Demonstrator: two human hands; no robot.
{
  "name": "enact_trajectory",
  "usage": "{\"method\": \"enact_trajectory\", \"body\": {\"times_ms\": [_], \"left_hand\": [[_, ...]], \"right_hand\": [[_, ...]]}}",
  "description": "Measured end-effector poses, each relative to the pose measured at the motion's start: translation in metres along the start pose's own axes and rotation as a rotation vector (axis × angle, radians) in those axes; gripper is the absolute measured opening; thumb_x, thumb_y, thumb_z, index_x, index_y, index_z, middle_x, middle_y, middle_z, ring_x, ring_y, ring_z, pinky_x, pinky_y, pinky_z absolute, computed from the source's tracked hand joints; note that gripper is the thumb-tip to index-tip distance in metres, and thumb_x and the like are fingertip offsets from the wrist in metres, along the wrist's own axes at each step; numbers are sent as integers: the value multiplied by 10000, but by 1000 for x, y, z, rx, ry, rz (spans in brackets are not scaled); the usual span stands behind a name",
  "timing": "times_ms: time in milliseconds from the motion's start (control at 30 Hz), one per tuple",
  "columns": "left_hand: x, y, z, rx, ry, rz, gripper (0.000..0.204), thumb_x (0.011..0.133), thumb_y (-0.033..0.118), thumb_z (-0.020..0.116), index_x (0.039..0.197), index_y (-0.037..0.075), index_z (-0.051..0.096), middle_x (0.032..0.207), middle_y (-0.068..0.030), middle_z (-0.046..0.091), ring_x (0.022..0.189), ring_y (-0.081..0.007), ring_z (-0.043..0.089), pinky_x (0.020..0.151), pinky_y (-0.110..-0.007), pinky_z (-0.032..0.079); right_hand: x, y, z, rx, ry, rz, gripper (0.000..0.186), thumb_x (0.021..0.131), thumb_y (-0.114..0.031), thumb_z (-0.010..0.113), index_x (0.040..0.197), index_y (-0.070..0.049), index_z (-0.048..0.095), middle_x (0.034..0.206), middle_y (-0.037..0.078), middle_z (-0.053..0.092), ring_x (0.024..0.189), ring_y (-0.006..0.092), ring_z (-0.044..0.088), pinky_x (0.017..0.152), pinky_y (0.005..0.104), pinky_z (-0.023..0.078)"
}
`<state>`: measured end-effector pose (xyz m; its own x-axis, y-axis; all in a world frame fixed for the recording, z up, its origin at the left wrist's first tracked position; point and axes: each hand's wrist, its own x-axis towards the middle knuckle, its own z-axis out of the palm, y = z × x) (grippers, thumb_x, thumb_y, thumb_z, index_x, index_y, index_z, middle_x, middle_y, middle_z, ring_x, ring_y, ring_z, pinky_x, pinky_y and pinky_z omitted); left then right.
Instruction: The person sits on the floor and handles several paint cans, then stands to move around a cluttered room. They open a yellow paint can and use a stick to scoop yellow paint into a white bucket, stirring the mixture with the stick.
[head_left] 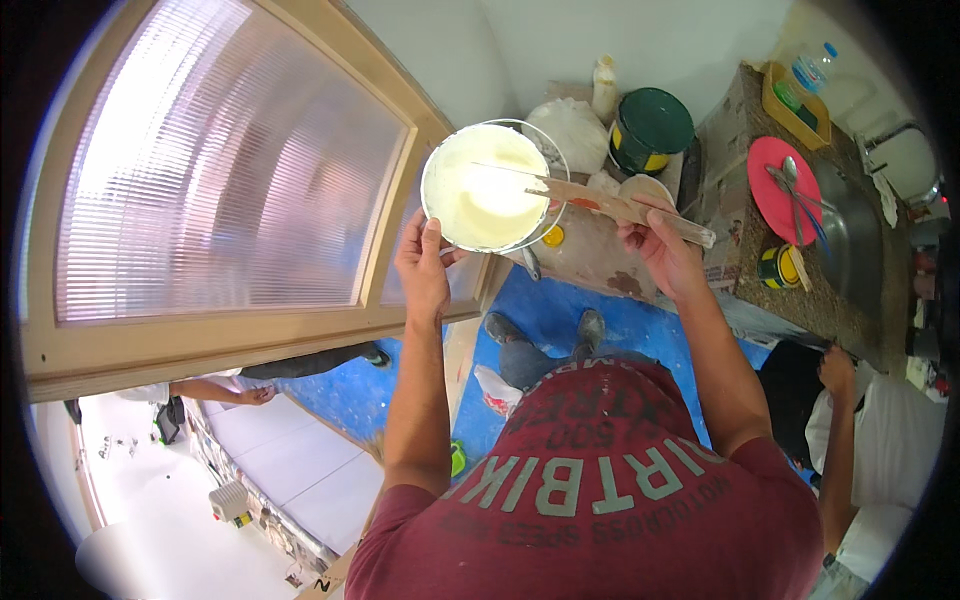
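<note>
My left hand [425, 258] grips the near-left side of a white bucket [475, 215] of pale cream, paint-like liquid, held up in front of me with its wire handle to the right. To the right, my right hand [660, 250] holds a long, flat, stained wooden stick [585, 198] with a paler end past the fingers. The stick's far end reaches over the bucket, with a thinner part extending across the liquid; whether it dips in is unclear.
A paint-marked surface [615, 270] bears a green bucket [650, 120] and white bag [565, 130]. A counter [740, 240] holds a pink plate [770, 180] near a sink [840, 270]. A framed ribbed-glass panel [230, 170] stands left. Other people [880, 430] [215, 390] are at both sides.
</note>
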<state>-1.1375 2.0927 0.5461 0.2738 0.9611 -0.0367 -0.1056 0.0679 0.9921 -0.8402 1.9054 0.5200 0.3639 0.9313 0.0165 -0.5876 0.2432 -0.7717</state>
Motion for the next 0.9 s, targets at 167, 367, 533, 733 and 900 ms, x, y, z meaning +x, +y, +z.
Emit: {"method": "enact_trajectory", "body": {"times_ms": [167, 367, 533, 733, 900], "left_hand": [[-14, -21, 6, 4, -61, -80, 397, 1079, 233, 566, 1400, -1, 572, 1098, -85, 721, 879, -142, 717, 729, -288, 616], [-46, -100, 45, -21, -225, -232, 423, 1065, 206, 607, 1426, -5, 545, 1043, -94, 707, 840, -141, 704, 709, -313, 635], [-68, -165, 83, -46, -281, -363, 449, 1056, 208, 619, 1432, -21, 532, 993, -102, 696, 809, -147, 690, 682, -324, 638], [-55, -224, 86, -40, -315, -454, 450, 1072, 231, 581, 1448, -9, 514, 1088, -98, 693, 877, -165, 689, 768, -360, 634], [-36, -223, 81, -91, -352, -477, 449, 1066, 210, 600, 1460, 10, 518, 1056, -139, 689, 897, -197, 704, 779, -372, 658]], "right_hand": [[-19, -8, -11, -116, 64, -24, 399, 1049, -253, 621, 1349, 9, 602, 1103, 129, 711, 935, 181, 662, 775, 321, 522], [-69, -44, -26, -712, 211, 68, 344, 1011, -258, 691, 1242, -2, 687, 1005, 69, 725, 896, 129, 652, 777, 281, 523], [-80, -28, -30, -1037, 203, 131, 299, 974, -193, 734, 1226, -36, 697, 979, 36, 738, 896, 118, 665, 808, 283, 537], [-55, 7, -25, -1240, 290, 189, 305, 930, -215, 780, 1183, -97, 656, 958, 86, 737, 869, 134, 671, 774, 328, 546], [-35, 44, -58, -1314, 270, 207, 284, 899, -226, 797, 1064, -88, 612, 914, 98, 730, 824, 165, 687, 744, 338, 547]]}}
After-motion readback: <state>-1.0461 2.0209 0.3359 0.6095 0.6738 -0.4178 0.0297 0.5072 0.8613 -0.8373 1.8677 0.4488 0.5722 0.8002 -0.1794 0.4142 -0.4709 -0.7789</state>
